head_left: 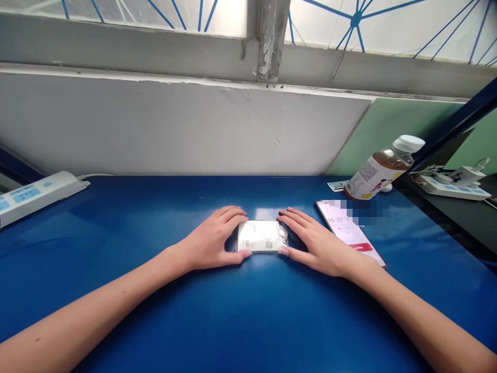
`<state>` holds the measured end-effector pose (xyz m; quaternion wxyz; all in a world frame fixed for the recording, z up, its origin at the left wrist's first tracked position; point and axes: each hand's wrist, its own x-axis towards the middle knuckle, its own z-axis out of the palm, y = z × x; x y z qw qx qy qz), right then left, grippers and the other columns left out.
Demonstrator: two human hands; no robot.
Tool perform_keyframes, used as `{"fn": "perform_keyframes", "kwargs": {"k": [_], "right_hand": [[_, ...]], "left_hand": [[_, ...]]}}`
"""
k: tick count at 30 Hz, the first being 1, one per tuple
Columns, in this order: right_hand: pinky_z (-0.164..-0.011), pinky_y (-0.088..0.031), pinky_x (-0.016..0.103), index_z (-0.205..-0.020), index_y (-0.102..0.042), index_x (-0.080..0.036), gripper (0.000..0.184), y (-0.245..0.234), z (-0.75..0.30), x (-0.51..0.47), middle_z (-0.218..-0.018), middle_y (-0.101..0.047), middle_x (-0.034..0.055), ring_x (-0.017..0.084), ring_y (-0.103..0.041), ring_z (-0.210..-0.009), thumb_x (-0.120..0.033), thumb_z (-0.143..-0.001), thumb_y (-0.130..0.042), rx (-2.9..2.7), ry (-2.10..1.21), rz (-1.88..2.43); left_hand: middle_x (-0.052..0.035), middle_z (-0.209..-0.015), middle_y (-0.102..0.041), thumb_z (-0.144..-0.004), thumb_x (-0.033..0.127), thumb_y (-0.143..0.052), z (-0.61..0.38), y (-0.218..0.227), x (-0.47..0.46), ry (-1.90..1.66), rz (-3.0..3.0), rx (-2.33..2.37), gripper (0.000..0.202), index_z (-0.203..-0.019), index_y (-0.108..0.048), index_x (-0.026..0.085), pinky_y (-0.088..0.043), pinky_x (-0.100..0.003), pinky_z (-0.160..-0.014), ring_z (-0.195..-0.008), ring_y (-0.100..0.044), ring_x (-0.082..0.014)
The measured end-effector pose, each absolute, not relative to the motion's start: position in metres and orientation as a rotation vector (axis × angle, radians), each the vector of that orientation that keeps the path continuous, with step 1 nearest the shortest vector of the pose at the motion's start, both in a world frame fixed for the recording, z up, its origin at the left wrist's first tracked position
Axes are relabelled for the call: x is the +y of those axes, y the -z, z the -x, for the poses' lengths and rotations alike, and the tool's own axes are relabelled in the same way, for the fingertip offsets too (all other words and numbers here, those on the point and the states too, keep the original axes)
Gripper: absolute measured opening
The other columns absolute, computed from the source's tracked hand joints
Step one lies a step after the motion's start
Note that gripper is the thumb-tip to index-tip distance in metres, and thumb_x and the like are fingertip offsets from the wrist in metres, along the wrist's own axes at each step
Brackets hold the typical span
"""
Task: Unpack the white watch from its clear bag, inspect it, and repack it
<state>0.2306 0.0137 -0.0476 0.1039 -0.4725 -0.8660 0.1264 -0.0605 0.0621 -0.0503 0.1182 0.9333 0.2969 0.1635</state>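
Packet (262, 236), small, white and wrapped in clear plastic, lies flat on the blue desk (248, 321) about midway between its left and right edges, nearer the back edge than the front. Going from the left: a white power strip (37, 194) sits at the back left corner, its cable running toward the wall. My left hand (215, 238) comes next, fingers curled over the packet's left end and thumb pressed along its near side, so it grips that end. My right hand (316, 241) mirrors it on the right end, fingers spread over the top and thumb at the near corner, holding it down. Just beside that hand a phone (351, 233) lies face up with its screen lit. Near the back right corner a bottle (382, 168) of brown liquid leans against the wall.
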Motion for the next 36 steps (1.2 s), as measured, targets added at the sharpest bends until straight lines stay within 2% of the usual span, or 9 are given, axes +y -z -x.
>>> {"fn": "perform_keyframes", "kwargs": {"k": [9, 16, 23, 29, 32, 36], "right_hand": [[-0.118, -0.034, 0.055, -0.153, -0.033, -0.011, 0.078, 0.0455, -0.2293, 0.0126, -0.158, -0.038, 0.0174, 0.034, -0.028, -0.149, -0.062, -0.095, -0.045, -2.581, -0.366, 1.422], [-0.116, -0.036, 0.057, -0.154, -0.032, -0.015, 0.077, 0.0455, -0.229, 0.0125, -0.156, -0.04, 0.0177, 0.035, -0.03, -0.148, -0.061, -0.095, -0.047, -2.564, -0.345, 1.403], [-0.117, -0.035, 0.055, -0.154, -0.032, -0.014, 0.078, 0.049, -0.231, 0.0137, -0.158, -0.038, 0.0171, 0.034, -0.029, -0.148, -0.062, -0.095, -0.046, -2.57, -0.349, 1.403], [-0.117, -0.035, 0.054, -0.154, -0.033, -0.011, 0.078, 0.0499, -0.2303, 0.0137, -0.158, -0.038, 0.018, 0.034, -0.029, -0.148, -0.062, -0.095, -0.046, -2.577, -0.341, 1.411], [-0.116, -0.035, 0.056, -0.154, -0.032, -0.015, 0.077, 0.0492, -0.231, 0.0133, -0.157, -0.039, 0.0168, 0.034, -0.03, -0.148, -0.061, -0.095, -0.047, -2.566, -0.332, 1.388], [-0.116, -0.036, 0.056, -0.153, -0.034, -0.014, 0.073, 0.0472, -0.2293, 0.0121, -0.156, -0.041, 0.018, 0.035, -0.032, -0.147, -0.058, -0.096, -0.047, -2.559, -0.32, 1.371]], "left_hand": [[-0.0161, -0.134, -0.057, -0.083, 0.052, -0.069, 0.0599, 0.0509, 0.0626, -0.496, -2.739, 0.856, 0.062, -0.131, -0.054, 0.015, -0.043, -0.048, -0.108, -0.13, -0.049, -0.0347], [-0.0195, -0.139, -0.055, -0.083, 0.055, -0.069, 0.0607, 0.0518, 0.0609, -0.491, -2.705, 0.922, 0.071, -0.137, -0.05, 0.013, -0.043, -0.052, -0.109, -0.133, -0.048, -0.0367], [-0.0181, -0.136, -0.058, -0.083, 0.054, -0.069, 0.06, 0.0516, 0.0615, -0.479, -2.722, 0.91, 0.067, -0.132, -0.052, 0.013, -0.043, -0.049, -0.109, -0.131, -0.049, -0.034], [-0.0188, -0.136, -0.057, -0.081, 0.06, -0.07, 0.061, 0.0508, 0.062, -0.492, -2.731, 0.887, 0.073, -0.133, -0.051, 0.013, -0.043, -0.05, -0.108, -0.13, -0.049, -0.0356], [-0.0181, -0.135, -0.057, -0.081, 0.058, -0.071, 0.0604, 0.0501, 0.0618, -0.497, -2.714, 0.894, 0.07, -0.132, -0.052, 0.014, -0.043, -0.05, -0.108, -0.13, -0.05, -0.0356], [-0.0186, -0.134, -0.057, -0.078, 0.056, -0.073, 0.0591, 0.0495, 0.0614, -0.493, -2.698, 0.9, 0.068, -0.129, -0.054, 0.014, -0.044, -0.05, -0.107, -0.13, -0.05, -0.0361]]}}
